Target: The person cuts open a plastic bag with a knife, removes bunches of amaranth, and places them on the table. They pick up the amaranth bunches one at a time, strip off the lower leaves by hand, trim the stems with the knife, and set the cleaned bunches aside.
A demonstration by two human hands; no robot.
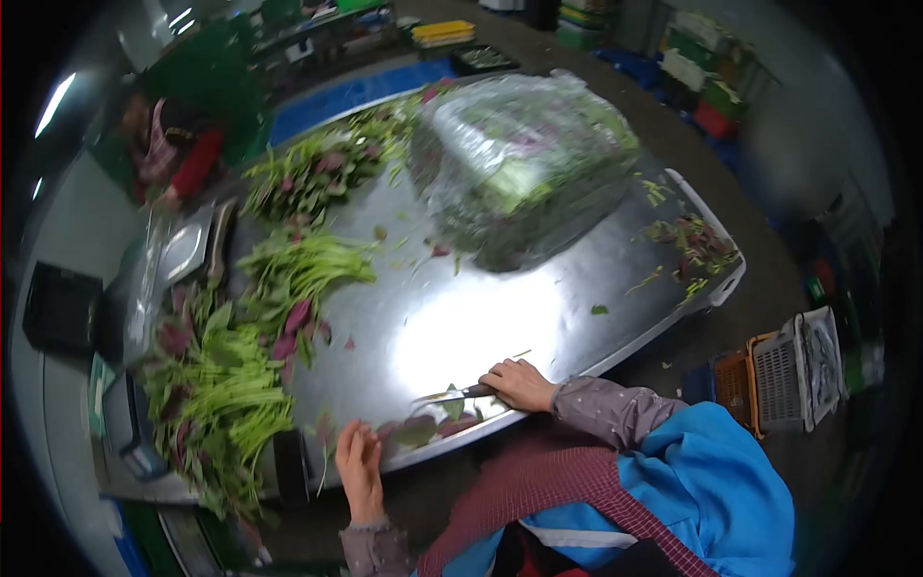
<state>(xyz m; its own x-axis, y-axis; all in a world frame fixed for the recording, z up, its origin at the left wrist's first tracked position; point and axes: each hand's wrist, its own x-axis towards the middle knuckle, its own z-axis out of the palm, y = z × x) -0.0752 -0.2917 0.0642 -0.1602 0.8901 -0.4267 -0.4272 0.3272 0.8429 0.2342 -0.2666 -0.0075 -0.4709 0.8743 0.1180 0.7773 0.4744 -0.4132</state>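
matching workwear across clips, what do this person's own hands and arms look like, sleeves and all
The left hand and right hand are bare, with no gloves visible. Both sleeves are greyish-mauve with small pale dots, reaching the wrists. Bright blue cloth shows above the right sleeve, beside a dark red checked garment.
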